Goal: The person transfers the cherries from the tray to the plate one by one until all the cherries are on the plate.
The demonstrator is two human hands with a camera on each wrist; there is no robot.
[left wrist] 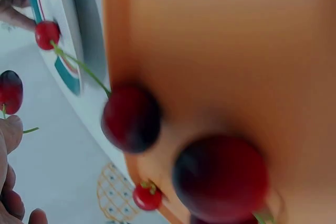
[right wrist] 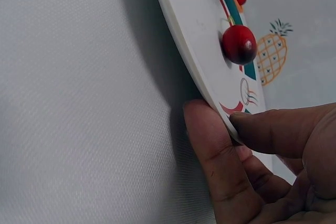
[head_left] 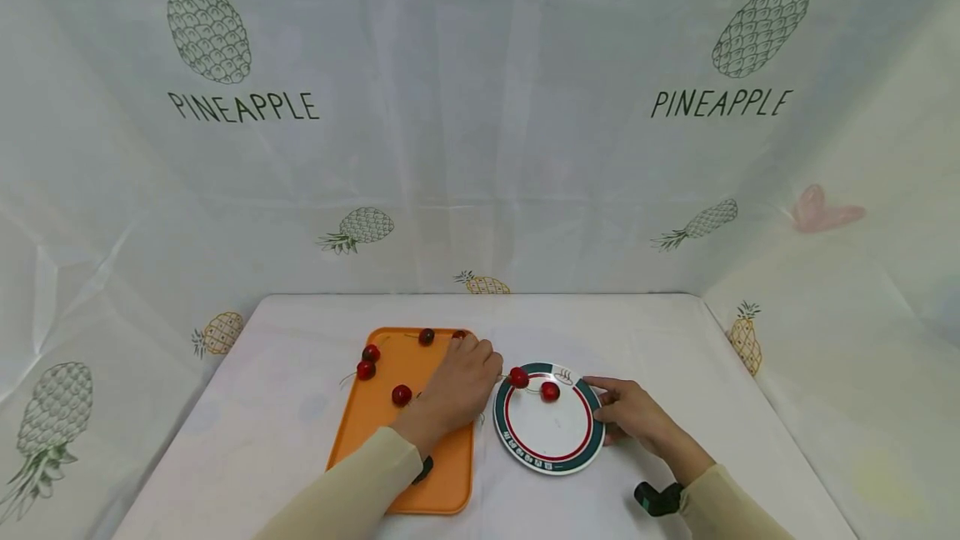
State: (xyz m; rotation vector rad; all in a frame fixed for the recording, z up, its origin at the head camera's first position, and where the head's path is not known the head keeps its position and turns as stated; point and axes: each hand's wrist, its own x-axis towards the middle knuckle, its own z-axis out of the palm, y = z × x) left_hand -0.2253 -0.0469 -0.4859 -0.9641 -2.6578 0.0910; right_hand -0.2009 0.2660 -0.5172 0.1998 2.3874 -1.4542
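Note:
My left hand (head_left: 463,382) pinches a dark red cherry (head_left: 519,377) by its green stem, with the fruit hanging over the left rim of the plate. In the left wrist view that cherry (left wrist: 10,92) shows just beyond the thumb. Another cherry (head_left: 550,392) lies on the round white plate (head_left: 551,437), which has a green and red border. At the plate's right edge my right hand (head_left: 637,419) grips the rim. The right wrist view shows the thumb on top of the plate (right wrist: 189,30) and a finger underneath.
Left of the plate lies an orange tray (head_left: 442,486) with several cherries, among them one near its middle (head_left: 401,395) and one at its far edge (head_left: 427,337). The left forearm crosses the tray and hides part of it. A pineapple-print cloth (head_left: 480,148) stands behind the table.

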